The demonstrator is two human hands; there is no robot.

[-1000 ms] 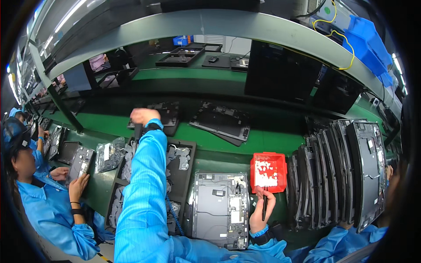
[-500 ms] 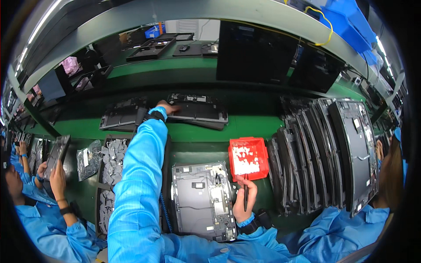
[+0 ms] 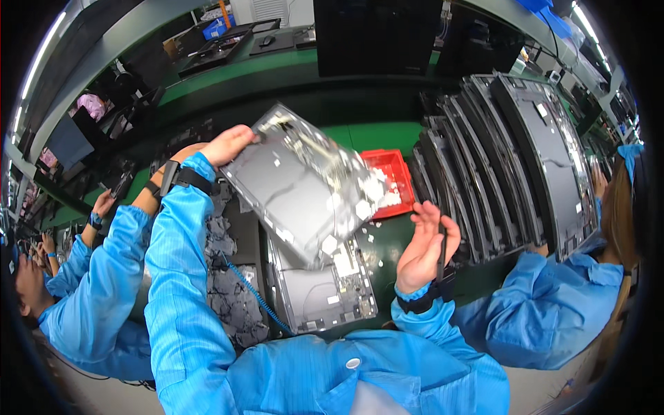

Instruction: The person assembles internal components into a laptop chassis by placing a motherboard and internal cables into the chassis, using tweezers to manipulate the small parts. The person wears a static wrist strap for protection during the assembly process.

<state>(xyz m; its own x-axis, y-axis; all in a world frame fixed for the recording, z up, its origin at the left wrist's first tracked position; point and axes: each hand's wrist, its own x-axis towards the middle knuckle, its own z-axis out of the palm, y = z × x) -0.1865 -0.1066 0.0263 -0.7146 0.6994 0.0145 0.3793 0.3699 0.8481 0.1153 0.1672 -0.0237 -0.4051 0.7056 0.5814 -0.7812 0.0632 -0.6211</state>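
Note:
My left hand (image 3: 232, 145) grips the upper left corner of a tilted grey laptop base (image 3: 277, 183), blurred by motion, with an exposed circuit board along one side. It hangs over a second open laptop base (image 3: 311, 294) lying on the bench, hiding its upper part. The raised base's right corner overlaps a red bin (image 3: 394, 169) of small white pieces. Several white pieces (image 3: 364, 209) show at that corner, and others lie on the bench beside it. My right hand (image 3: 427, 249), palm turned up right of the bases, holds slim black tweezers (image 3: 441, 257).
A row of upright laptop bases (image 3: 484, 173) leans at the right. Left of the bases stands a tray of crumpled grey pieces (image 3: 238, 304), with a coiled blue cord (image 3: 252, 290) across it. Co-workers in blue sit on both sides; dark monitors (image 3: 373, 38) stand behind.
My left hand has lifted a laptop base from the pile at the back and brought it nearer, over the other base. White pieces now lie outside the bin. My right hand has moved right.

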